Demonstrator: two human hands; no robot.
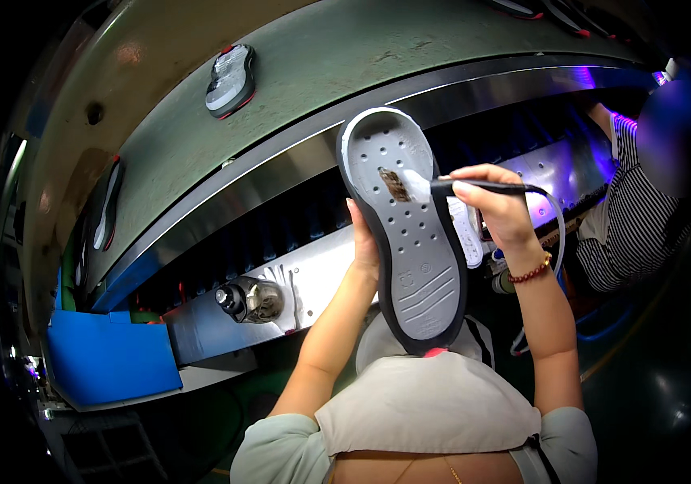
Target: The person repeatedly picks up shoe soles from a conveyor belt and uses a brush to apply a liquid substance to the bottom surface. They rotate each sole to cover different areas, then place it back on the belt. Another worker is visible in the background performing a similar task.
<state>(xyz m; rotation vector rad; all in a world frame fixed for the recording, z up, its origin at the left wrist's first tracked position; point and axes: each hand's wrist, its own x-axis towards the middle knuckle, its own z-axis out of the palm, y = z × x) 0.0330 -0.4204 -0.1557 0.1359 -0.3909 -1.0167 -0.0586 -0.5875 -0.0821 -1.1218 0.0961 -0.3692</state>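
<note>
A grey shoe sole with a black rim and small holes stands upright in front of me, inner face toward me. My left hand grips its left edge from behind. My right hand, with a red bead bracelet on the wrist, holds a black-handled brush. The brush's pale tip rests on a brown patch in the sole's upper half. A thin cord loops down from the brush handle.
A curved green conveyor carries other soles above a steel rail. A blue box sits at lower left, a small metal motor beside it. A person in a striped shirt stands at right.
</note>
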